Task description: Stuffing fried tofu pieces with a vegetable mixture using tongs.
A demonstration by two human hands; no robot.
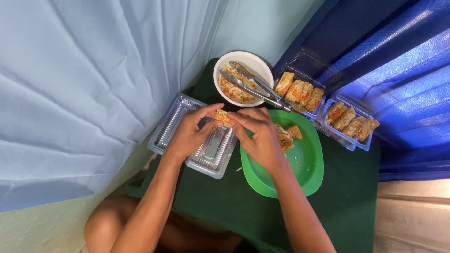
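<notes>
Two hands meet on one small stuffed piece (221, 115) just above centre frame: your left hand (190, 133) and right hand (260, 138) each keep a narrow fingertip grip on it, over the empty clear tray (180, 115) with its ribbed, glossy plastic. Right of that, a few crisp golden pieces (287, 136) wait on the smooth green plate (307, 164). Above, steel tongs (255, 86) rest across a white bowl (222, 70) of shredded filling. At upper right, two clear trays (349, 140) already hold neat rows (so I judge the packing about two-thirds done). All sits on a dark green counter (347, 197).
</notes>
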